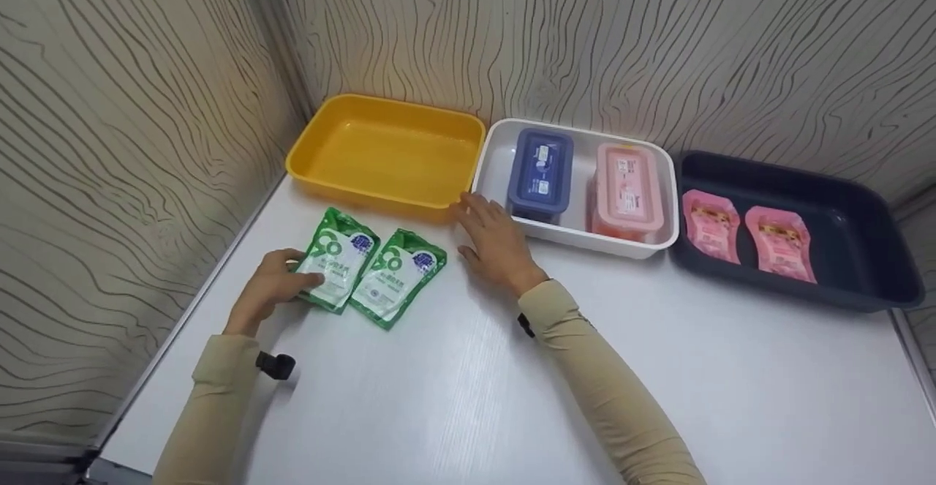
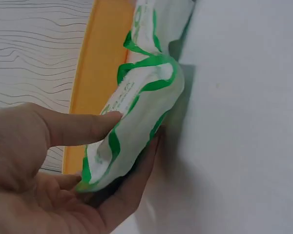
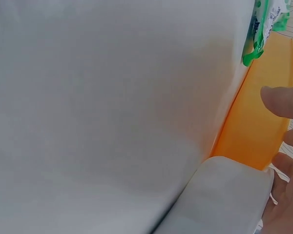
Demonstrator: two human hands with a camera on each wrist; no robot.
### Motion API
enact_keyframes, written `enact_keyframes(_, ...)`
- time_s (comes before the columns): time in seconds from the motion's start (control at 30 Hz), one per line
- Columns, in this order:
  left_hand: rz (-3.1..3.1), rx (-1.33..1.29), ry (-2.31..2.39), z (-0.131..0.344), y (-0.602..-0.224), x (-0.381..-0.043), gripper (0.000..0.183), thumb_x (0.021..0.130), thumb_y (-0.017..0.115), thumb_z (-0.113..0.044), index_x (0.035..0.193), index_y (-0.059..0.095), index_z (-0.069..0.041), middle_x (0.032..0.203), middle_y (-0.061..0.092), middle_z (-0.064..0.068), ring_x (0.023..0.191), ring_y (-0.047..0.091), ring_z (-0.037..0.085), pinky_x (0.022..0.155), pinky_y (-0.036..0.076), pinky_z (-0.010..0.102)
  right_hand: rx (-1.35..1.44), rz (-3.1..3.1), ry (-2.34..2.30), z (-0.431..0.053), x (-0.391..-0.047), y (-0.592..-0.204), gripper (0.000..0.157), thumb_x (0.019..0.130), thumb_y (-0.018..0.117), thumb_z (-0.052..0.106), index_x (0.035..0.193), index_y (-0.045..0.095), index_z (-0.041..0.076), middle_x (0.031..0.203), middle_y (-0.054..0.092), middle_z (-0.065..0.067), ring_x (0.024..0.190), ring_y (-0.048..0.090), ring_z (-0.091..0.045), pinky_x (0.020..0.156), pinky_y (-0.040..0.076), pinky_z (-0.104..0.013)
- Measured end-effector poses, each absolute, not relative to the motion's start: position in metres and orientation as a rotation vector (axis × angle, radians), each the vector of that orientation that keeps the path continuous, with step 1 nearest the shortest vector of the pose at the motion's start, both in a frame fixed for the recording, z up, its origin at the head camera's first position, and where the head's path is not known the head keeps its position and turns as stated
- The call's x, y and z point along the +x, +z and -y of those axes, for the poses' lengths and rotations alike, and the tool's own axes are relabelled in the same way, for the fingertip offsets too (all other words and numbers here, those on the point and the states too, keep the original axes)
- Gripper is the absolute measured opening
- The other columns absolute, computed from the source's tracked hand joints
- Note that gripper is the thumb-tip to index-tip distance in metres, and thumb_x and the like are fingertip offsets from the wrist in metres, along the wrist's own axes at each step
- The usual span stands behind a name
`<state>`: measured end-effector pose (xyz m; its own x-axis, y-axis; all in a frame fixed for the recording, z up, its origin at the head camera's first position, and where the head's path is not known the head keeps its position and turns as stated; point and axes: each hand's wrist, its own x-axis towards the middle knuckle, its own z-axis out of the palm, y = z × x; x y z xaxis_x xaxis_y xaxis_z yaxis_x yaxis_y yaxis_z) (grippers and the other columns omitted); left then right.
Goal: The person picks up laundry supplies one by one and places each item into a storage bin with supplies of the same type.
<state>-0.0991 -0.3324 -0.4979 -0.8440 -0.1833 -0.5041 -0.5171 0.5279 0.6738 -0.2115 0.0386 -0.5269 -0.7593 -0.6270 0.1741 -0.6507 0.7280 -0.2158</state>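
Observation:
My left hand (image 1: 267, 287) pinches the left one of two green-and-white pouches (image 1: 338, 254), thumb on top and fingers underneath, as the left wrist view shows. That pouch (image 2: 132, 126) looks plump and tilts up at the near end. Just to its right, the second green-and-white pouch (image 1: 395, 280) lies on the table, its edge close to the first. My right hand (image 1: 501, 247) holds nothing. Its fingers reach forward by the near right corner of the yellow tray (image 1: 387, 152), where it meets the white tray (image 3: 224, 187); whether they touch is hard to tell.
Along the back wall, the white tray holds a blue-lidded box (image 1: 541, 170) and a pink-lidded box (image 1: 629, 189). To its right, a navy tray (image 1: 852, 243) contains two pink packets (image 1: 713, 229). Patterned walls bound the white table (image 1: 439, 397) at the left and back.

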Motion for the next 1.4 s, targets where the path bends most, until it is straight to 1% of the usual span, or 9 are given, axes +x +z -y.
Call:
enact_keyframes(0.1,-2.374,-0.549,1.345,0.332,-0.496,-0.102,0.077,0.1,0.073,-0.023,0.159,0.035,0.007,0.159,0.042,0.034,0.132,0.058,0.039,0.109,0.056,0.049,1.029,2.844,0.394,-0.038,-0.211,-0.527,0.075,0.102,0.074,0.026,0.166,0.038,0.012,0.175,0.03,-0.013,0.163,0.027,-0.032,0.135,0.018,-0.048)
enact_keyframes(0.17,-2.361,-0.54,1.414,0.331,-0.494,-0.103,0.072,0.101,0.072,-0.021,0.159,0.038,0.005,0.154,0.05,0.031,0.12,0.065,0.031,0.101,0.06,0.04,1.015,2.851,0.389,-0.038,-0.21,-0.527,0.076,0.101,0.074,0.026,0.167,0.037,0.012,0.175,0.03,-0.012,0.163,0.027,-0.032,0.136,0.018,-0.048)
enact_keyframes(0.33,-2.31,-0.521,1.569,0.33,-0.485,-0.104,0.07,0.105,0.068,-0.018,0.163,0.034,0.001,0.151,0.055,0.028,0.104,0.07,0.018,0.093,0.064,0.03,1.018,2.866,0.361,-0.036,-0.209,-0.526,0.076,0.103,0.072,0.03,0.167,0.035,0.013,0.176,0.028,-0.013,0.164,0.025,-0.033,0.136,0.015,-0.047)
enact_keyframes(0.53,-2.28,-0.447,1.707,0.328,-0.466,-0.104,0.068,0.106,0.066,-0.015,0.164,0.033,0.0,0.148,0.057,0.027,0.1,0.072,0.014,0.092,0.063,0.027,1.023,2.872,0.362,-0.034,-0.209,-0.526,0.075,0.105,0.068,0.036,0.168,0.034,0.012,0.176,0.028,-0.013,0.164,0.024,-0.033,0.136,0.015,-0.047)
enact_keyframes(0.7,-2.29,-0.414,1.758,0.323,-0.453,-0.111,0.066,0.106,0.067,-0.014,0.163,0.035,0.0,0.145,0.058,0.024,0.102,0.072,0.014,0.091,0.063,0.025,1.029,2.835,0.372,-0.033,-0.208,-0.526,0.074,0.103,0.071,0.034,0.166,0.038,0.012,0.174,0.032,-0.014,0.162,0.028,-0.034,0.135,0.02,-0.048)
enact_keyframes(0.87,-2.326,-0.42,1.737,0.319,-0.445,-0.124,0.064,0.106,0.067,-0.015,0.161,0.038,0.001,0.145,0.059,0.024,0.102,0.071,0.014,0.09,0.063,0.023,1.026,2.842,0.359,-0.032,-0.209,-0.526,0.075,0.103,0.071,0.032,0.167,0.037,0.014,0.174,0.031,-0.013,0.162,0.028,-0.032,0.135,0.018,-0.048)
enact_keyframes(1.07,-2.359,-0.383,1.731,0.316,-0.439,-0.14,0.063,0.105,0.067,-0.014,0.159,0.04,0.004,0.143,0.061,0.025,0.1,0.073,0.012,0.089,0.063,0.024,1.015,2.854,0.363,-0.03,-0.209,-0.523,0.075,0.103,0.071,0.031,0.166,0.036,0.014,0.175,0.03,-0.013,0.163,0.028,-0.032,0.136,0.017,-0.046)
enact_keyframes(1.2,-2.374,-0.382,1.73,0.314,-0.435,-0.152,0.062,0.105,0.068,-0.015,0.158,0.042,0.003,0.144,0.06,0.023,0.102,0.073,0.014,0.089,0.063,0.024,1.02,2.854,0.37,-0.03,-0.208,-0.522,0.075,0.102,0.072,0.03,0.166,0.037,0.013,0.175,0.03,-0.013,0.163,0.027,-0.032,0.136,0.018,-0.046)
enact_keyframes(1.4,-2.375,-0.401,1.721,0.31,-0.427,-0.174,0.065,0.106,0.067,-0.016,0.16,0.038,0.003,0.143,0.058,0.022,0.103,0.072,0.015,0.093,0.064,0.028,1.009,2.895,0.376,-0.032,-0.208,-0.52,0.077,0.102,0.073,0.03,0.167,0.035,0.014,0.177,0.027,-0.012,0.164,0.024,-0.03,0.136,0.015,-0.045)
